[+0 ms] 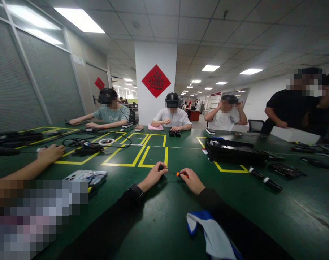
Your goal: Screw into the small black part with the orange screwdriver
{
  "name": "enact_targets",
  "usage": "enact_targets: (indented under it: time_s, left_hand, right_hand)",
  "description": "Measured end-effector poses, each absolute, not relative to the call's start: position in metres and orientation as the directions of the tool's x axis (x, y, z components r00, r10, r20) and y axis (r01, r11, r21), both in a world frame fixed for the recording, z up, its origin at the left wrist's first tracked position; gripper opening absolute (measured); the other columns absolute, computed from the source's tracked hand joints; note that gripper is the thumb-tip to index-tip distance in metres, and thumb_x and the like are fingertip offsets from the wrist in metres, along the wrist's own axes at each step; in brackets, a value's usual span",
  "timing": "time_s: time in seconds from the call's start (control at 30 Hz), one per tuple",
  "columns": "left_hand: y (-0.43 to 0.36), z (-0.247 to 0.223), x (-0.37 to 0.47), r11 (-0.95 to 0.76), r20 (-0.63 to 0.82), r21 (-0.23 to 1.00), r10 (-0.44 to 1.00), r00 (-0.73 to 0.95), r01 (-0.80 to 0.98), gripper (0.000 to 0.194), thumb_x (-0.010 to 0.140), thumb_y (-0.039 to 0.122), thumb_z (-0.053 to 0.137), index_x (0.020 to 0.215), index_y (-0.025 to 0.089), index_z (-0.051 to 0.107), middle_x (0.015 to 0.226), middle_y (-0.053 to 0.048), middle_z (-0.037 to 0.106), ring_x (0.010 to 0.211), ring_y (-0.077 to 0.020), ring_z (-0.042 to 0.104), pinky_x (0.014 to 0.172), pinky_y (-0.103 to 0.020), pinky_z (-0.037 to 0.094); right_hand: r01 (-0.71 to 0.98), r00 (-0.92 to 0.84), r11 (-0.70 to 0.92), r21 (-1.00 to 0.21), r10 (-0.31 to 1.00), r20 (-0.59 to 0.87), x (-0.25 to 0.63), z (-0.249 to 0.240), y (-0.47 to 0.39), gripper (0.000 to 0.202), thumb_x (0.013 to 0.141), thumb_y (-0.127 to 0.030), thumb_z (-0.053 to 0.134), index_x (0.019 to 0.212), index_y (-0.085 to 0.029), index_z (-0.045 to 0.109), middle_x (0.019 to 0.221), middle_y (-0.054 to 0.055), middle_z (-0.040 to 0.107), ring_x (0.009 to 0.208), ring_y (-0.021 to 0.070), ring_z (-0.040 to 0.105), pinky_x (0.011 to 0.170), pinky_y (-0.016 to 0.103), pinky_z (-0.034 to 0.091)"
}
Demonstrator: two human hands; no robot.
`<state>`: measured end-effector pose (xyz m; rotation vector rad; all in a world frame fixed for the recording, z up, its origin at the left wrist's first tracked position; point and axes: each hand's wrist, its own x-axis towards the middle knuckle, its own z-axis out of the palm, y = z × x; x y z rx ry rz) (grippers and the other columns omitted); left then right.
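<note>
Near the middle of the green table [164, 224], my left hand [152, 177] is closed on a small black object [161, 168], partly hidden by the fingers. A thin dark shaft [171, 172] runs between that object and an orange piece [177, 174] at my right fingertips. My right hand [193, 180] is closed around an orange-and-black handle [184, 175]. Both hands are just above or on the tabletop, a short gap apart. A dark watch is on my left wrist.
A blue-and-white cloth [218, 234] lies by my right forearm. To the right are an open black case [234, 151] and a black cylinder [272, 184]. Left are a phone-like case [87, 177], cables [88, 144] and another person's hand [51, 153]. People sit opposite.
</note>
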<state>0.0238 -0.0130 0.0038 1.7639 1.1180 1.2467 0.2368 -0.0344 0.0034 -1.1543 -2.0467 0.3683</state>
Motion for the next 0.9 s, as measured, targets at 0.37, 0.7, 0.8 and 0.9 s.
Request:
enact_targets:
  time_s: [0.37, 0.7, 0.8, 0.9]
  left_hand:
    - [-0.0167, 0.0074, 0.0239, -0.379, 0.341, 0.883, 0.923, 0.176, 0.276, 0.021, 0.070, 0.033, 0.053, 0.084, 0.018, 0.051, 0.074, 0.001, 0.053, 0.067, -0.0118, 0.049, 0.064, -0.023, 0.039]
    - [-0.0204, 0.0117, 0.0241, -0.369, 0.337, 0.886, 0.929, 0.155, 0.280, 0.020, 0.070, 0.033, 0.053, 0.084, 0.018, 0.052, 0.074, 0.001, 0.054, 0.068, -0.0122, 0.050, 0.063, -0.023, 0.040]
    - [-0.0201, 0.0108, 0.0244, -0.370, 0.339, 0.887, 0.928, 0.155, 0.275, 0.021, 0.070, 0.033, 0.053, 0.083, 0.018, 0.051, 0.076, 0.001, 0.054, 0.066, -0.0107, 0.049, 0.061, -0.022, 0.039]
    - [-0.0193, 0.0093, 0.0244, -0.338, 0.305, 0.899, 0.940, 0.155, 0.278, 0.023, 0.069, 0.035, 0.053, 0.085, 0.018, 0.051, 0.072, 0.003, 0.052, 0.057, -0.0086, 0.046, 0.053, -0.020, 0.037]
  right_hand:
    - [0.622, -0.267, 0.506, -0.597, 0.854, 0.446, 0.2378, 0.0027, -0.0350, 0.013, 0.076, -0.024, 0.049, 0.085, -0.017, 0.054, 0.083, 0.003, 0.053, 0.078, 0.0146, 0.048, 0.072, 0.028, 0.039]
    - [0.614, -0.295, 0.538, -0.577, 0.835, 0.464, 0.2387, 0.0030, -0.0351, 0.014, 0.071, -0.021, 0.054, 0.085, -0.018, 0.054, 0.084, 0.002, 0.053, 0.080, 0.0148, 0.048, 0.073, 0.028, 0.039]
    - [0.614, -0.285, 0.525, -0.589, 0.844, 0.455, 0.2380, 0.0027, -0.0349, 0.013, 0.074, -0.022, 0.050, 0.086, -0.017, 0.055, 0.085, 0.003, 0.054, 0.081, 0.0148, 0.048, 0.074, 0.028, 0.038]
    - [0.617, -0.311, 0.544, -0.568, 0.832, 0.459, 0.2377, 0.0029, -0.0332, 0.015, 0.079, -0.020, 0.043, 0.080, -0.017, 0.057, 0.081, 0.003, 0.055, 0.081, 0.0149, 0.048, 0.076, 0.029, 0.037]
